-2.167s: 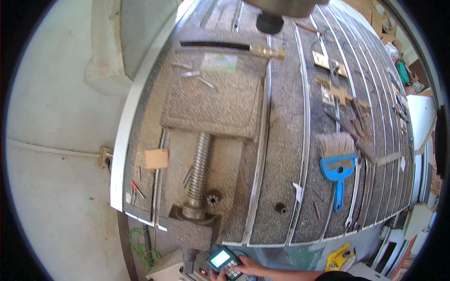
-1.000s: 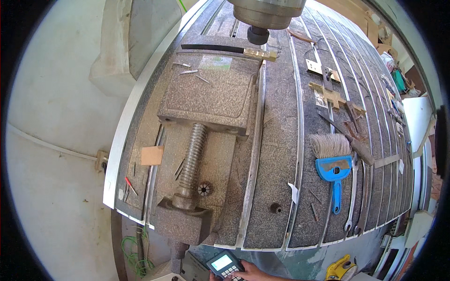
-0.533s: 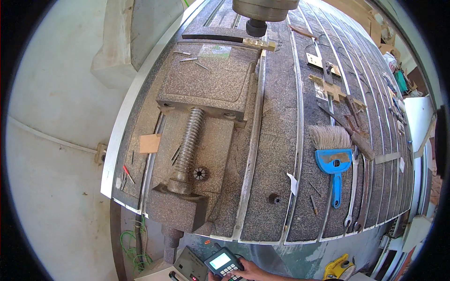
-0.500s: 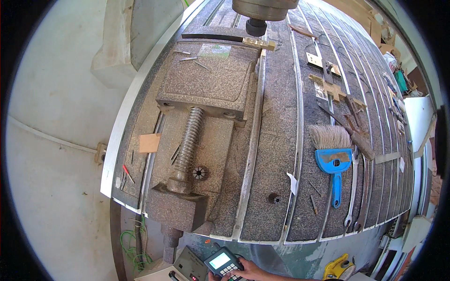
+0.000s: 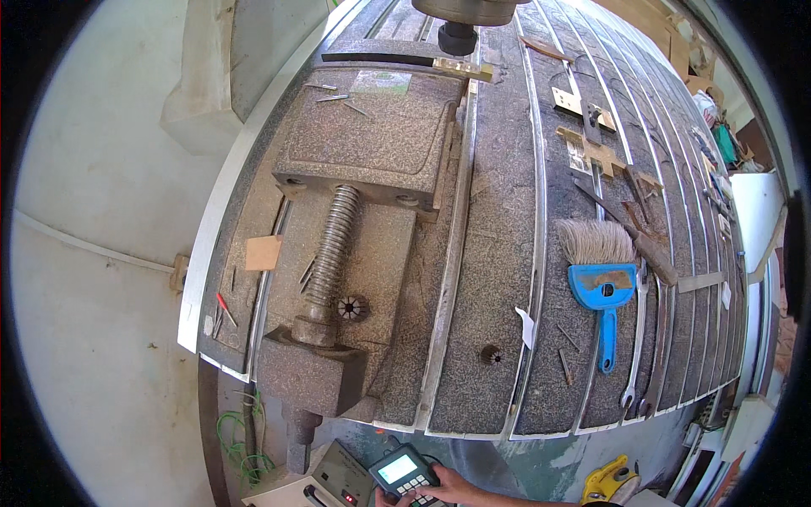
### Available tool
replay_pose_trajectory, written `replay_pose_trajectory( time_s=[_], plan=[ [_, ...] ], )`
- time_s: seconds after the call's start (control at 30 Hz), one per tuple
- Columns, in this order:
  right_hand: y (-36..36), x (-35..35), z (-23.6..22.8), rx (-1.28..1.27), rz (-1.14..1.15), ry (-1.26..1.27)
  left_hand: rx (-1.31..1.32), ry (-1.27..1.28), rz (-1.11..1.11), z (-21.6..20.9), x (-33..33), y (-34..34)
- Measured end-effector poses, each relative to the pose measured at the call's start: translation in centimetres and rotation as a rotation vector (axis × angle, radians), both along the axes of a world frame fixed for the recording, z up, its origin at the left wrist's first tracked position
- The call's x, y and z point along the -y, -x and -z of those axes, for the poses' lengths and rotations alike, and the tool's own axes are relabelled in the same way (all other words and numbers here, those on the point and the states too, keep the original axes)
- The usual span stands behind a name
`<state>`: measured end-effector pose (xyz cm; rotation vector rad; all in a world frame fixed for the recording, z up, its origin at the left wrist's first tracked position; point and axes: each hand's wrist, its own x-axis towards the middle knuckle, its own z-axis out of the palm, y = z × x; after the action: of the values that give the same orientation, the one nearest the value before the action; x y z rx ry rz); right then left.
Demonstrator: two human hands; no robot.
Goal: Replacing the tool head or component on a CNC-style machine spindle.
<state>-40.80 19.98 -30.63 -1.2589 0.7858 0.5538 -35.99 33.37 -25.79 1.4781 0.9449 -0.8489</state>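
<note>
At the lower edge, a dark handheld controller with a lit screen and a keypad sits between my hands. My left hand, mostly cut off by the frame edge, grips its lower left side. My right hand holds it from the right, its thumb lying over the keys. Just beyond is a large machine vise with a thick threaded screw. A spindle hangs above the vise's far end, where a brass-coloured bar rests.
On the slotted machine bed lie a blue-handled brush, wrenches, two slotted collets, a file and brass-coloured metal parts. A control box stands left of the controller. A yellow tool is at lower right.
The view has shifted slightly, so the vise and spindle appear a little further left and up. Both hands keep hold of the controller, with hardly any movement.
</note>
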Motion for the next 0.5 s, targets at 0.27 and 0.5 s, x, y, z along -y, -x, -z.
replay_pose_trajectory(
  time_s=[0.27,0.5],
  plan=[
    [-2.4,2.2,-5.6,0.079,-0.234,-0.177,0.188,-0.195,0.312,-0.6,-6.9,0.9],
    [-7.0,5.1,-16.5,0.552,-0.002,-0.268,1.298,0.081,0.483,-15.6,-4.2,-13.6]
  ],
)
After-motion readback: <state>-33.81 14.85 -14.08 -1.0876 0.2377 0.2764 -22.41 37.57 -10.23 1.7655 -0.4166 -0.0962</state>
